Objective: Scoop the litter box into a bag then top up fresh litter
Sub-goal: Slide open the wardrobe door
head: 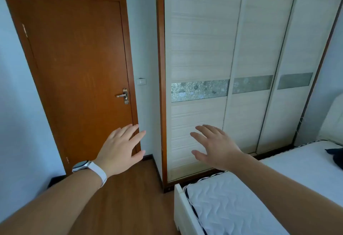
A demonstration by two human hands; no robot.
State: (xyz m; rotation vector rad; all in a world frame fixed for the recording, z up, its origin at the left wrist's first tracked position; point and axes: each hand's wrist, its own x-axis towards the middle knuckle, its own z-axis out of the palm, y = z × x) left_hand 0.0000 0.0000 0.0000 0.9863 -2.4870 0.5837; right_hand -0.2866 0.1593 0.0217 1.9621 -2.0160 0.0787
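a: grip state?
b: left hand (120, 149) and right hand (217, 147) are both raised, backs toward the camera. fingers spread and straight, nothing held, nothing touched. clear gap between the two. watch (81, 165) on a white strap sits on the left wrist.

a: edges, room to move?
b: a strip of wood floor (126, 197) runs under the left hand toward the door (78, 58), which stands closed beyond the left fingertips. the door handle (121, 95) is above that hand. the bed (232, 203) lies under the right forearm, and its white frame corner narrows the floor strip from the right-hand side. the wardrobe (200, 40) stands beyond the right hand, its brown side post rising in line with the gap between the hands.

a: containers?
b: only the wardrobe. three sliding panels, all closed, contents hidden.

a: surface and room?
b: quilted white mattress. a dark cloth (336, 157) lies on it well off to the right of the right hand. pale blue wall (14, 105) to the left of the left hand. a light switch (141, 81) is above the gap between the hands.

a: litter box?
b: cannot tell where it is from this view.
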